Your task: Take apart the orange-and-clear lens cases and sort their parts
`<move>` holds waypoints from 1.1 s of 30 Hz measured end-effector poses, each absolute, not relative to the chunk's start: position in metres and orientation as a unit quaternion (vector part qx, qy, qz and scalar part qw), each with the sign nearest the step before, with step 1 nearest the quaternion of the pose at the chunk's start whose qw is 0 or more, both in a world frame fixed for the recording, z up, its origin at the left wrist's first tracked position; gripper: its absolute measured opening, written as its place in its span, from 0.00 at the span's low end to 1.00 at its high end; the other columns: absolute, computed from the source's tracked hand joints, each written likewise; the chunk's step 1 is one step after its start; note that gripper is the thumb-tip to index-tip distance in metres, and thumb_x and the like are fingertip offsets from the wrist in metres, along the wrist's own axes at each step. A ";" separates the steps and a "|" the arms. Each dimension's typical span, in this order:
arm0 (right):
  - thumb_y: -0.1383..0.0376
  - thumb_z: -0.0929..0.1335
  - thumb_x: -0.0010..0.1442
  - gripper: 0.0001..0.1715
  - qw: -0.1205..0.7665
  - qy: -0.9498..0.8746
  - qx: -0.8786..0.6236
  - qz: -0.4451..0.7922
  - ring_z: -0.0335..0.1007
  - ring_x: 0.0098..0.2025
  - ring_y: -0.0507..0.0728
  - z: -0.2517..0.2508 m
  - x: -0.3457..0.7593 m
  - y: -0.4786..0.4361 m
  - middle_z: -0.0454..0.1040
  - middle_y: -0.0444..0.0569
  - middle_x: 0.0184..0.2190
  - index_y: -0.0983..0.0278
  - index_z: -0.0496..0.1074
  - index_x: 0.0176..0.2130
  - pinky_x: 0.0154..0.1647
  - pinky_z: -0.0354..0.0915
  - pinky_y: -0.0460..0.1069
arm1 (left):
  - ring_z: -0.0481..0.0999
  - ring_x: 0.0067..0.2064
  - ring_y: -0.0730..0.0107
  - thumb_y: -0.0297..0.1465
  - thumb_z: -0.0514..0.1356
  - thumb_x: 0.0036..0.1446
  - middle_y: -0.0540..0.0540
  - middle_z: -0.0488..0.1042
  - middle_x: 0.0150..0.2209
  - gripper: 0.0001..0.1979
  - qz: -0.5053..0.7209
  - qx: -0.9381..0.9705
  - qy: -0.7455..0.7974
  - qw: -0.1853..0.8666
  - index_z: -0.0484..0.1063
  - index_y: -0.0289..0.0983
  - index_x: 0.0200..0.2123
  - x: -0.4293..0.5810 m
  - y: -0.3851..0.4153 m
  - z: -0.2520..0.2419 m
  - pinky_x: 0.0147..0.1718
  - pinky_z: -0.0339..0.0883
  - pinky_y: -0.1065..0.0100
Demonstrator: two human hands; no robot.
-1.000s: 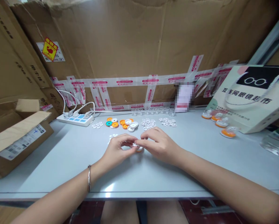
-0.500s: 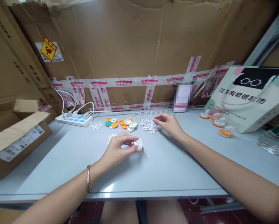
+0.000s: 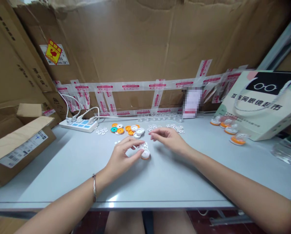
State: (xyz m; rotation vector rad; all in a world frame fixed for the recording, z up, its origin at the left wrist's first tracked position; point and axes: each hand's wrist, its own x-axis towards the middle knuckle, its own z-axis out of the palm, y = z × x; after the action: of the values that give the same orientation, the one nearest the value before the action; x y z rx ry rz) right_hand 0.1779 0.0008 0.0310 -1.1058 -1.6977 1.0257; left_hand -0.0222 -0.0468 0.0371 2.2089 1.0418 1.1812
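Observation:
My left hand [image 3: 126,151] pinches a white spoked plastic disc [image 3: 144,146] between thumb and fingers. Just under that disc is a round white cap with an orange rim [image 3: 145,154], close to the left thumb; whether the thumb touches it I cannot tell. My right hand [image 3: 170,139] hovers beyond and to the right, its thumb and forefinger pressed together. Anything between those fingertips is too small to make out. White spoked pieces lie behind the right hand in one group [image 3: 153,127] and in another [image 3: 176,128], both partly hidden by it.
Orange, white and teal round caps [image 3: 117,129] and more caps [image 3: 135,130] lie left of centre, beside small white discs [image 3: 102,130]. Clear cups [image 3: 160,117] line the back. A power strip [image 3: 79,125], open carton [image 3: 23,143], paper bag [image 3: 257,107] and assembled pieces [image 3: 238,139] flank them.
My right hand has drawn back from the spoked pieces and moved left, toward my left hand. In my left hand the spoked disc stands higher, showing more of the white cap beneath.

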 end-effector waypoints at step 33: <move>0.61 0.71 0.44 0.14 0.450 -0.589 -0.370 0.560 0.74 0.31 0.53 0.025 0.157 -0.029 0.78 0.48 0.28 0.64 0.77 0.33 0.36 0.69 0.49 | 0.74 0.32 0.71 0.29 0.57 0.54 0.48 0.75 0.30 0.04 0.426 0.774 0.422 0.203 0.72 0.36 0.31 -0.022 -0.041 0.027 0.34 0.68 0.71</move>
State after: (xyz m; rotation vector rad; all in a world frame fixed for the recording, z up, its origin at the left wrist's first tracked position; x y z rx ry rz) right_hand 0.1575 -0.0290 0.0248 -0.9140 -1.4559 1.3858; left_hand -0.0222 -0.0413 0.0274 2.1597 1.1778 1.1896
